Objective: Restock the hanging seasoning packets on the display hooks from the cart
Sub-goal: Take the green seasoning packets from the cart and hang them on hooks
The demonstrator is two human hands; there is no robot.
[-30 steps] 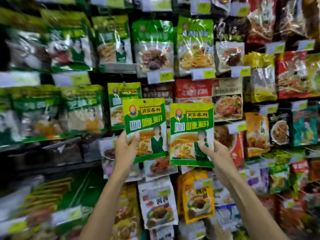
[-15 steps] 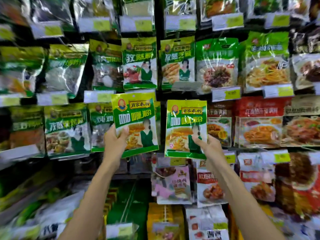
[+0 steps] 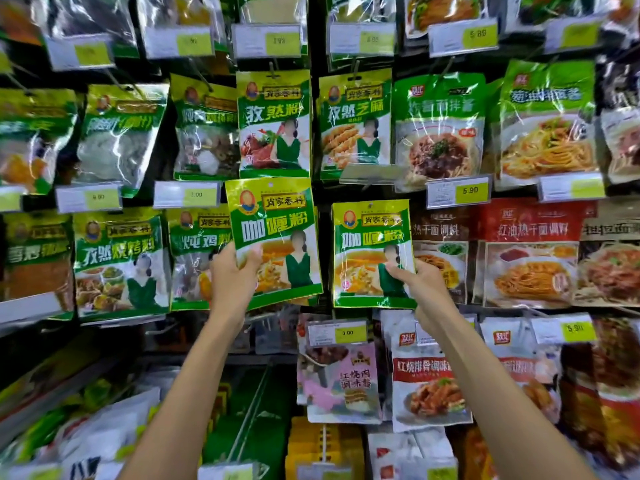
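Left hand (image 3: 235, 271) pinches left packet (image 3: 273, 237); right hand (image 3: 420, 282) pinches right packet (image 3: 372, 254). Advice: hang singly, hole (image 3: 270, 185) at 12 o'clock squared to hook, hidden here.

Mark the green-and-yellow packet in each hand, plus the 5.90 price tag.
Left green-and-yellow foil packet (image 3: 273, 230), in left hand (image 3: 232, 275): head view, front centre.
Right green-and-yellow foil packet (image 3: 372, 237), in right hand (image 3: 422, 285): head view, front centre.
Yellow-and-white 5.90 price tag (image 3: 470, 190): head view, yellow patch.
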